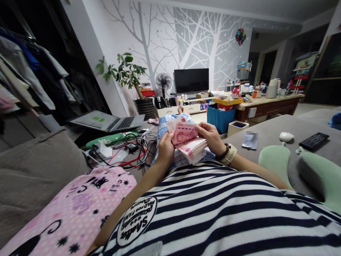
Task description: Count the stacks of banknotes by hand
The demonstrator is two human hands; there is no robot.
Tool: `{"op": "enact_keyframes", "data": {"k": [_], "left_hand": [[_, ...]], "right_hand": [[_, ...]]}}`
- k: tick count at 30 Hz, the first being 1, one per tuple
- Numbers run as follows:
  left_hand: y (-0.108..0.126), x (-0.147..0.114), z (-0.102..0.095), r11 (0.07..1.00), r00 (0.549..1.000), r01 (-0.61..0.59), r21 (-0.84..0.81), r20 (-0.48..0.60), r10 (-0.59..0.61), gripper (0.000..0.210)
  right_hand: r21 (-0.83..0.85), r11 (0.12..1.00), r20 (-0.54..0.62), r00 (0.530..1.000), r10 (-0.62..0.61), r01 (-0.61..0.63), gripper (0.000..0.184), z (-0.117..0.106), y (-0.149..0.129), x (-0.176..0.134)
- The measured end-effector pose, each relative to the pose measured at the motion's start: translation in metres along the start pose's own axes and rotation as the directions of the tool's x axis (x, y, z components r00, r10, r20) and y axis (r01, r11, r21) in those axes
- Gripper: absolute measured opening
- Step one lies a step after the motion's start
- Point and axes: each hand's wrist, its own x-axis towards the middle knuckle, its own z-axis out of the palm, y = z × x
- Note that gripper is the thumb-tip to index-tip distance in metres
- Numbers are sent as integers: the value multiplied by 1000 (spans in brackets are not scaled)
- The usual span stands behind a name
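A thick stack of pink 100-yuan banknotes (191, 146) is held above my lap, its near end fanned downward. My left hand (166, 145) is closed round the left side of the stack, with the thumb on top. Above the stack a single banknote (185, 132) stands tilted up, showing a portrait and the number 100. My right hand (209, 134) pinches that note's right edge between thumb and fingers. A dark bead bracelet and a pale watch (230, 153) are on the right wrist.
Left on the grey sofa lie an open laptop (106, 121), tangled cables (138, 151) and a pink dotted cushion (106, 185). To the right are a small blurred packet (250, 140), a white mouse (286, 136), a black remote (314, 141) and a green neck pillow (275, 160).
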Motion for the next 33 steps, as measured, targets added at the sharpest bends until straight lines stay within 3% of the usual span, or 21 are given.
{"op": "enact_keyframes", "data": {"k": [7, 20, 27, 33], "left_hand": [[8, -7, 2, 997, 993, 60, -39, 106, -56, 35], [7, -8, 7, 982, 990, 97, -160, 117, -79, 55], [13, -11, 9, 986, 987, 102, -133, 134, -84, 61], [10, -11, 9, 988, 986, 97, -119, 148, -79, 58]], "right_hand": [[51, 999, -16, 1000, 10, -9, 80, 2, 1, 0], [32, 999, -36, 999, 16, -15, 83, 2, 1, -1], [28, 1000, -102, 995, -6, 9, 78, 2, -1, 1], [14, 999, -13, 999, 46, -45, 73, 1, 1, 2]]}}
